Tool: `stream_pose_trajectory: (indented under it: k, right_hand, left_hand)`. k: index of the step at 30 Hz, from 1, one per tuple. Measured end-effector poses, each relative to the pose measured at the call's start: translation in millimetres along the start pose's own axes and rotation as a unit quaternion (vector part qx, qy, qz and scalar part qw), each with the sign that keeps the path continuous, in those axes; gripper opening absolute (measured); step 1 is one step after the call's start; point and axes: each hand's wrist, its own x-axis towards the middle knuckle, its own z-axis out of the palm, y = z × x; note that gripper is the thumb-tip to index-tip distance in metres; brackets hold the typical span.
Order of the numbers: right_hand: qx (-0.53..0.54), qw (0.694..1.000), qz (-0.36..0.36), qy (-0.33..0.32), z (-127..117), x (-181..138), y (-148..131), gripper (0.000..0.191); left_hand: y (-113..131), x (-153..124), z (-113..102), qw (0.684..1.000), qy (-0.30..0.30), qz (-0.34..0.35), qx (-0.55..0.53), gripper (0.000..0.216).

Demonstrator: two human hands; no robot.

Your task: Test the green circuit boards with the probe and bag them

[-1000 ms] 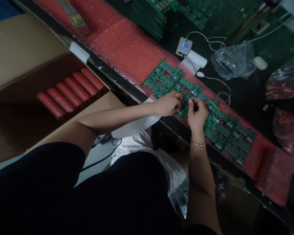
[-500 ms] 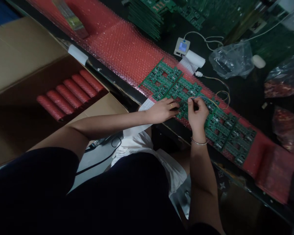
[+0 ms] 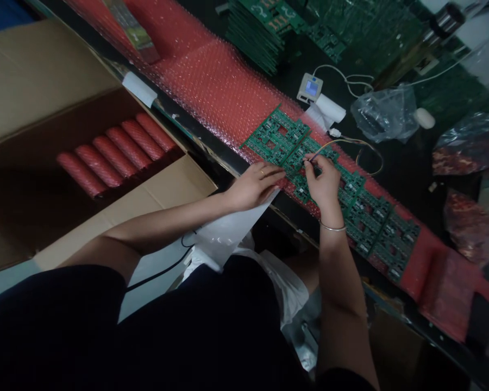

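Observation:
A row of green circuit boards (image 3: 395,244) lies on red bubble wrap (image 3: 224,81) along the bench. My right hand (image 3: 325,182) is over the boards, its thumb and forefinger pinching the end of a thin cable (image 3: 337,140). What sits at the cable's tip is hidden by the fingers. My left hand (image 3: 252,185) lies with fingers stretched out at the near edge of the boards. A white sheet (image 3: 232,228) hangs just below that hand, over the bench edge; I cannot tell whether the thumb touches it.
A small device with a lit screen (image 3: 310,87) stands behind the boards, beside a paper roll (image 3: 330,107). Stacked green boards (image 3: 255,38) are at the back. Plastic bags (image 3: 385,114) lie to the right. At left, a cardboard box (image 3: 175,190) contains several red rolls (image 3: 110,157).
My right hand has moved left along the boards with the cable. My left hand has shifted left toward the bench edge, and more of the white sheet shows below it.

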Motion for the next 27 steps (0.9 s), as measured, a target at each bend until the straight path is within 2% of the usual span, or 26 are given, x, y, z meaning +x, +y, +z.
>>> stream_pose_trajectory:
  k: [5, 12, 20, 27]
  right_hand:
    - [-0.020, 0.999, -0.023, -0.024, -2.2, 1.2, -4.5, 0.020]
    - [-0.042, 0.996, -0.055, -0.056, -5.1, 4.3, -4.1, 0.019]
    - [-0.040, 0.999, 0.000, -0.003, 9.4, 2.5, 6.5, 0.016]
    - [-0.036, 0.999, 0.007, 0.016, 14.1, 1.3, 7.6, 0.028]
  left_hand:
    - [-11.7, -24.4, -25.1, 0.999, 0.015, -0.043, -0.005, 0.034]
    - [-21.3, -45.5, -37.8, 0.998, -0.010, -0.061, -0.014, 0.033]
    - [-37.3, -56.7, -35.2, 0.998, -0.031, -0.050, -0.007, 0.023]
    - [-45.0, -54.1, -23.6, 0.999, 0.008, -0.036, -0.009, 0.023]
